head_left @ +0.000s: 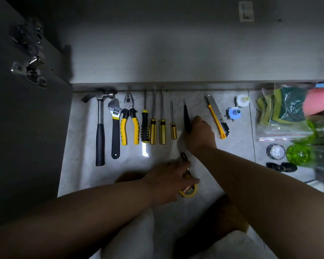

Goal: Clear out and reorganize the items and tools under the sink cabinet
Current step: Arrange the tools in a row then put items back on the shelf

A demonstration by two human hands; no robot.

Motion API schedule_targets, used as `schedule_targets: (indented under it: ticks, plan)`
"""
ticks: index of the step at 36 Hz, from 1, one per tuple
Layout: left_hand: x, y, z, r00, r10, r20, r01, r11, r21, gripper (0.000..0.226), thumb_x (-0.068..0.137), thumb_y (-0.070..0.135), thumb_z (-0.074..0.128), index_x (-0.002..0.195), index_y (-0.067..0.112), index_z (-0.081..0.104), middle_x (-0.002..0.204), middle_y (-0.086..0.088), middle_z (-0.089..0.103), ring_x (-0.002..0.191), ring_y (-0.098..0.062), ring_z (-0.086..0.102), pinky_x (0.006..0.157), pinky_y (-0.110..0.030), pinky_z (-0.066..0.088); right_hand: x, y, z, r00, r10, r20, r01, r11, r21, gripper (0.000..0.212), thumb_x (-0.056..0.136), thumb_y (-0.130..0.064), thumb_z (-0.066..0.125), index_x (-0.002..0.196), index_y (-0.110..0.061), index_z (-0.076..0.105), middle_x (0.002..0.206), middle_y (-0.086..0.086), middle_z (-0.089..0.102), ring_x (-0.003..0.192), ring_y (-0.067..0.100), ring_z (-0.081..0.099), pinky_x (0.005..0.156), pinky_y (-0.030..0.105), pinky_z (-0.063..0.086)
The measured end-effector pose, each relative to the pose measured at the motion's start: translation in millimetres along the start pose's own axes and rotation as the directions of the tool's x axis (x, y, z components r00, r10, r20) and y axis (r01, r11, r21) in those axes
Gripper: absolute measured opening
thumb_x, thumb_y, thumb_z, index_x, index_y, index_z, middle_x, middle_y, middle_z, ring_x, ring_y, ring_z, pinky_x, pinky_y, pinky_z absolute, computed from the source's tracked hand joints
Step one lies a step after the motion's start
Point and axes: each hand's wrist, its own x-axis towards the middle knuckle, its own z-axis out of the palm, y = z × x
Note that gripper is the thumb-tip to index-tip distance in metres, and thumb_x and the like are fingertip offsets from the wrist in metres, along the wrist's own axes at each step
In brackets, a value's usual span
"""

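Currently: right hand (200, 133), fingers curled round a dark pointed tool (187, 118), just left of the utility knife (218, 118) on the floor (236, 146). Left hand (168, 180) grips the tape measure (189, 191), nearer than the knife. Risk: the point could skid on tile and knock the row. Count, left of knife: one hammer (100, 128), one adjustable wrench (115, 128), one pliers (129, 126), four screwdrivers (145, 126).

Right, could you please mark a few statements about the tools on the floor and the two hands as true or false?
1. The hammer lies at the left end of the tool row. True.
2. The right hand grips the utility knife. False: it grips a black-handled tool; the knife lies untouched to its right.
3. The left hand holds a yellow tape measure. True.
4. The pliers lie between hammer and wrench. False: the wrench lies between hammer and pliers.
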Motion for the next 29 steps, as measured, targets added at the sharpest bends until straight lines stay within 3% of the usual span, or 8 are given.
schedule_targets:
  ticks: [6, 12, 14, 17, 20, 24, 27, 29]
  plan:
    - [1.9, 6.9, -0.6, 1.0, 0.005, -0.011, -0.004, 1.0, 0.014, 0.069, 0.086, 0.01, 0.067, 0.148, 0.025, 0.042, 0.158, -0.014, 0.026, 0.138, -0.04, 0.038, 0.104, -0.047, 0.044, -2.7, 5.7, -6.3, 0.996, -0.083, -0.021, 0.084, 0.996, 0.041, 0.026, 0.094, -0.014, 0.059, 0.117, -0.006, 0.052, 0.113, 0.014, 0.055, 0.099, 0.032, 0.059, 0.082, 0.041, 0.051]
    - [5.8, 5.3, -2.6, 0.999, 0.04, -0.024, -0.039, 0.999, 0.011, 0.066, 0.076, 0.004, 0.069, 0.136, 0.018, 0.044, 0.134, -0.007, 0.039, 0.117, -0.031, 0.048, 0.091, -0.044, 0.051, -16.8, 45.2, -20.2, 0.99, -0.065, -0.125, 0.046, 0.988, -0.145, 0.031, 0.089, -0.021, 0.059, 0.114, -0.006, 0.051, 0.122, 0.016, 0.046, 0.099, 0.041, 0.057, 0.072, 0.044, 0.05]
    - [6.7, 3.8, -4.1, 0.999, 0.004, -0.05, -0.007, 0.999, -0.046, 0.07, 0.077, 0.008, 0.069, 0.14, 0.02, 0.041, 0.134, -0.005, 0.038, 0.115, -0.027, 0.048, 0.088, -0.044, 0.053, -23.0, 57.8, -19.7, 0.996, -0.015, -0.09, -0.001, 0.985, -0.172, 0.035, 0.089, -0.029, 0.062, 0.115, -0.01, 0.048, 0.124, 0.014, 0.044, 0.095, 0.042, 0.058, 0.066, 0.04, 0.044]
    - [9.9, 2.2, -10.7, 0.992, -0.021, -0.123, 0.005, 0.992, -0.127, 0.073, 0.077, 0.024, 0.071, 0.143, 0.022, 0.038, 0.132, -0.002, 0.038, 0.111, -0.022, 0.05, 0.084, -0.04, 0.054, -32.4, 72.3, -15.1, 0.998, -0.006, -0.069, -0.008, 0.98, -0.198, 0.045, 0.09, -0.041, 0.065, 0.121, -0.016, 0.046, 0.127, 0.009, 0.046, 0.095, 0.036, 0.062, 0.067, 0.039, 0.049]
    - [13.8, 3.3, -17.5, 0.983, -0.046, -0.18, 0.001, 0.971, -0.238, 0.075, 0.076, 0.036, 0.072, 0.142, 0.022, 0.039, 0.129, 0.0, 0.039, 0.104, -0.022, 0.053, 0.082, -0.039, 0.053, -38.0, 79.0, -10.8, 0.997, 0.035, -0.074, -0.045, 0.99, -0.134, 0.042, 0.091, -0.04, 0.065, 0.121, -0.015, 0.048, 0.121, 0.01, 0.052, 0.095, 0.034, 0.062, 0.073, 0.042, 0.053]
    - [16.5, 7.9, -23.9, 0.965, -0.096, -0.246, -0.005, 0.926, -0.379, 0.071, 0.074, 0.049, 0.072, 0.134, 0.029, 0.041, 0.119, 0.008, 0.04, 0.096, -0.017, 0.055, 0.075, -0.039, 0.055, -37.1, 82.9, -8.6, 0.993, 0.115, -0.029, -0.116, 0.992, -0.055, 0.044, 0.085, -0.04, 0.071, 0.117, -0.015, 0.053, 0.114, 0.008, 0.056, 0.098, 0.03, 0.06, 0.076, 0.036, 0.047]
    - [17.2, 9.9, -25.4, 0.955, -0.128, -0.269, -0.001, 0.901, -0.433, 0.066, 0.074, 0.055, 0.068, 0.13, 0.032, 0.042, 0.116, 0.011, 0.042, 0.095, -0.014, 0.055, 0.075, -0.039, 0.055, -29.6, 81.5, -9.9, 0.998, 0.057, 0.009, -0.057, 0.998, -0.016, 0.038, 0.09, -0.032, 0.068, 0.122, -0.013, 0.061, 0.114, 0.01, 0.062, 0.101, 0.029, 0.062, 0.082, 0.035, 0.05]
    - [16.4, 9.5, -24.4, 0.951, -0.156, -0.266, 0.015, 0.885, -0.466, 0.064, 0.075, 0.056, 0.067, 0.13, 0.032, 0.043, 0.117, 0.012, 0.043, 0.099, -0.014, 0.055, 0.078, -0.039, 0.055, -22.0, 75.1, -12.5, 1.0, 0.02, 0.022, -0.021, 0.999, 0.04, 0.025, 0.093, -0.027, 0.064, 0.114, -0.013, 0.066, 0.105, 0.009, 0.066, 0.097, 0.028, 0.064, 0.079, 0.034, 0.052]
